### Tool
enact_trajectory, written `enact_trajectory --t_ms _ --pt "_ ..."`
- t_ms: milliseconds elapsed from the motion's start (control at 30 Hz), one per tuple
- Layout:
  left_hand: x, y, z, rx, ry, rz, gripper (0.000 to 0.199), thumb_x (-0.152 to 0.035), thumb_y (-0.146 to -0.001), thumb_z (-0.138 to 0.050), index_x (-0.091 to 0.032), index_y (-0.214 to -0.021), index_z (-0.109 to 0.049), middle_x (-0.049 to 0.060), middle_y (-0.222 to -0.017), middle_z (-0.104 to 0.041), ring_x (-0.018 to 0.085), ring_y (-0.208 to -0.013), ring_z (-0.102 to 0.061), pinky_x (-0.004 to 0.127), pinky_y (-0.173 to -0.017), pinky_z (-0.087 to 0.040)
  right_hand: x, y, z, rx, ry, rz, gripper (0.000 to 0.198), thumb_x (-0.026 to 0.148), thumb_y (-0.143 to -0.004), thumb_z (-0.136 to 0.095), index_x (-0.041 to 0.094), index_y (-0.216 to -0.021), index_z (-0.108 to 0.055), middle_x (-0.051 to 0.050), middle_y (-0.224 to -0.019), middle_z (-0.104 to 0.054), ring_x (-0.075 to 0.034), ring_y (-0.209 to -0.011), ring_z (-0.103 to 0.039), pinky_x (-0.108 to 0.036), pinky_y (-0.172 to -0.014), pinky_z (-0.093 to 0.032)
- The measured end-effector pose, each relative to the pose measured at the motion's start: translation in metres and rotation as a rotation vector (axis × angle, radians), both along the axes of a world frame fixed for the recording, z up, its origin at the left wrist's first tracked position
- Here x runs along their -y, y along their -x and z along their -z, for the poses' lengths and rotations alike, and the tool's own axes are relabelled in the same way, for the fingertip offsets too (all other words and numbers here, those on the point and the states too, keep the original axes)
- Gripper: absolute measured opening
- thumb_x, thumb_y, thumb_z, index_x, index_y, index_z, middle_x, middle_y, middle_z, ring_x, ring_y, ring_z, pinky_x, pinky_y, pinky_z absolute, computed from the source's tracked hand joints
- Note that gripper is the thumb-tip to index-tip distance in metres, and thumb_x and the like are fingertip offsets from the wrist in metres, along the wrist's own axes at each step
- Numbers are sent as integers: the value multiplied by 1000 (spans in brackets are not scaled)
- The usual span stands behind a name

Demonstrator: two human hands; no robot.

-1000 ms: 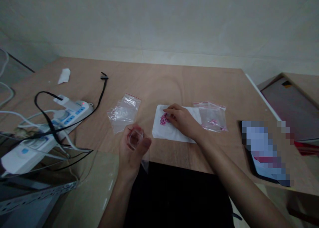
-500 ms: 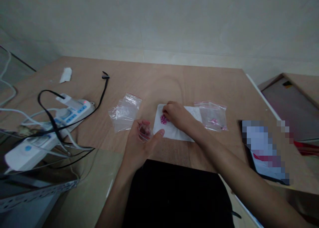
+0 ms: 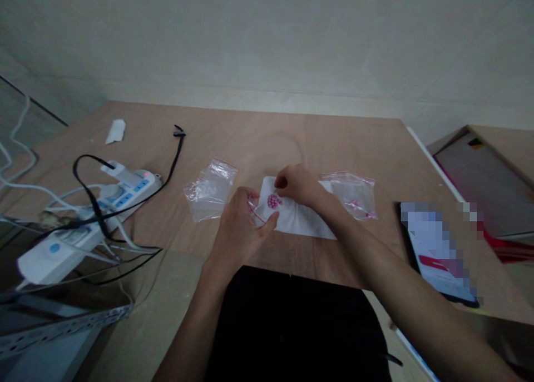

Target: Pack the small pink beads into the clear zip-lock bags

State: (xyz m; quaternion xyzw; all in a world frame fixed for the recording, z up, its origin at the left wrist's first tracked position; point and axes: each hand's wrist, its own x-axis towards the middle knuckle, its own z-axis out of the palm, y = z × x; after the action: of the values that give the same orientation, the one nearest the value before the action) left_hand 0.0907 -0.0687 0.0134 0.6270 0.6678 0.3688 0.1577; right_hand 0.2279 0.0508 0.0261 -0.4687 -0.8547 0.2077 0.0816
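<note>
Working bare-handed at a wooden table point(image 3: 346, 143), with pink beads point(image 3: 273, 202) clustered near the left end of a white sheet point(image 3: 287, 225). Gripping a small clear bag point(image 3: 254, 208) in the left hand point(image 3: 237, 223), with thumb and fingers set apart and a red edge stretched between, at the left border of the sheet. Reaching in from the other side with the right hand point(image 3: 298, 183), curled low beside the beads with thumb and forefinger drawn close; impossible to tell whether pinching a bead or nothing, with the tips too small to read. Best done, by the look of it, with a light fingertip pinch from the rim of the cluster, a bead or two at a time, lifting straight up rather than raking across, so as not to send round pieces rolling off the sheet. Worth holding the bag low and near the cluster, with the red edge spread by the left thumb, and without squeezing hard enough to collapse such thin film. Advisable, too, to hold the right palm and wrist light, to avoid dragging the sheet or nudging the bead bag point(image 3: 354, 196) at the right end. Better to leave undisturbed the flat bags point(image 3: 211, 190) just beyond the left hand.
</note>
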Motion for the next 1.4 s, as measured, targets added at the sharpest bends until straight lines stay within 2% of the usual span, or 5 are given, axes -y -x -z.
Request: enact_trajectory --t_ms 333,933,1133,1233,1400 --pt "-9 -22 4 370 -141 202 50 -32 -67 -75 -23 -97 -36 0 -90 -52 17 -82 -58 33 -73 -50 60 -26 -51 -700 234 -97 8 18 -75 -69 15 -81 -73 -2 -77 -75 -14 -70 -70 -24 -68 -57" --pt "-7 -57 -6 665 -342 234 63 -34 -58 -81 -27 -98 -33 -4 -88 -43 11 -75 -49 25 -66 -45 93 -51 -76 -314 -248 -246 9 23 -87 -67 18 -89 -75 -4 -91 -71 -15 -82 -65 -24 -73 -49" --pt "6 -42 -7 651 -148 404 48 -27 -69 -73 -25 -110 -47 1 -94 -52 17 -88 -54 31 -77 -49 89 -73 -70 -251 -232 -230 11 21 -89 -61 17 -88 -72 -9 -104 -70 -18 -91 -66 -27 -78 -50" --pt "7 -37 -11 706 -101 328 15 -31 -81 -63 -21 -93 -60 2 -83 -61 17 -82 -59 32 -76 -50 91 -79 -71 -260 -139 -152 14 24 -92 -58 18 -89 -70 -4 -84 -73 -14 -72 -65 -25 -66 -48" --pt "4 -42 -20 732 -112 176 17 -30 -78 -70 -19 -66 -65 1 -68 -69 15 -67 -63 26 -65 -51 100 -81 -61 -536 -8 84 14 27 -86 -66 21 -99 -68 0 -77 -73 -13 -69 -66 -24 -61 -47"
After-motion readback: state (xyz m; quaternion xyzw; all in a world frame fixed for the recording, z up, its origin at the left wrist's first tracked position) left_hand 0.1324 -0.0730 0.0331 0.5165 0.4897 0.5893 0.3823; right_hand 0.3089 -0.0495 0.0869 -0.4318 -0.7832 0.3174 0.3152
